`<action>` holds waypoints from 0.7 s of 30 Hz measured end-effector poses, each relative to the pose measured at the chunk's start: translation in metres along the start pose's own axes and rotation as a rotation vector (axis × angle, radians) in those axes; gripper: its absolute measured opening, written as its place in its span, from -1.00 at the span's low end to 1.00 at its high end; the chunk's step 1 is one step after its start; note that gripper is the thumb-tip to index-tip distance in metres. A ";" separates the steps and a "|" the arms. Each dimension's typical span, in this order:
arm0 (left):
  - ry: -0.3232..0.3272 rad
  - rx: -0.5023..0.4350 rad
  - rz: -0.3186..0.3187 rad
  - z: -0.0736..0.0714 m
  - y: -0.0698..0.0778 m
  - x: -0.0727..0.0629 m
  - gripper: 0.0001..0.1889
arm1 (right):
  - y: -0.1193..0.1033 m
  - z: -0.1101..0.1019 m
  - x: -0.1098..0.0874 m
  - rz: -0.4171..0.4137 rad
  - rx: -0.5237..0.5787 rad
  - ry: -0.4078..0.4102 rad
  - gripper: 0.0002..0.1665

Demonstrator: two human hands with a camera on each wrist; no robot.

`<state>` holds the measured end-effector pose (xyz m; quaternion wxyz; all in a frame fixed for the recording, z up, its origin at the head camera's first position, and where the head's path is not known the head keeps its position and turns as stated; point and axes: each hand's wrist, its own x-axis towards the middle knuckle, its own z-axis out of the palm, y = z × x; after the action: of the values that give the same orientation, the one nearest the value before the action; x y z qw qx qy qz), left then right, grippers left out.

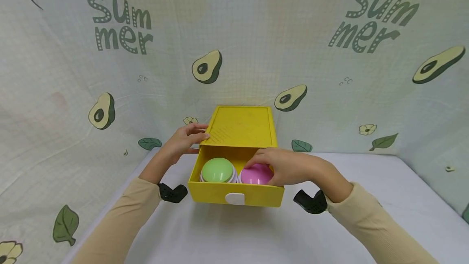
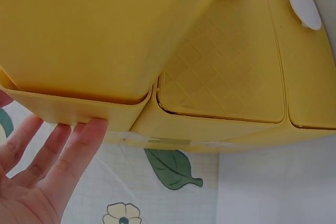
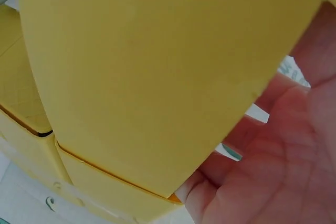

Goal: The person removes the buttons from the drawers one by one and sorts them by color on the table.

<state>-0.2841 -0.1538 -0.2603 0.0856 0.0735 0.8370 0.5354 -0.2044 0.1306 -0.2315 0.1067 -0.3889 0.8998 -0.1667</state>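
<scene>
A yellow drawer cabinet (image 1: 243, 125) stands upright on the table with its top drawer (image 1: 256, 195) pulled out toward me. Inside the drawer, a round container with a green top (image 1: 218, 170) sits on the left and a round container with a pink top (image 1: 256, 174) on the right. My right hand (image 1: 289, 166) reaches over the drawer's right wall and grips the pink-topped container, fingers on its far side and thumb near its front. Against the cabinet's upper left edge rests my left hand (image 1: 187, 137), its fingers (image 2: 81, 150) extended along the yellow side.
A white tab handle (image 1: 235, 199) marks the drawer front. Lower drawers (image 2: 226, 77) with white handles show beneath in the left wrist view. Behind the white table (image 1: 348, 207) hangs a cloth (image 1: 249, 23) printed with avocados and leaves.
</scene>
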 end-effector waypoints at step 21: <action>0.021 0.019 0.003 0.003 0.002 -0.003 -0.49 | 0.002 0.000 -0.003 0.008 0.033 0.048 -0.55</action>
<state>-0.2807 -0.1512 -0.2591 0.0752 0.0700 0.8428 0.5284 -0.2041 0.1342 -0.2323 0.0920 -0.3795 0.9007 -0.1902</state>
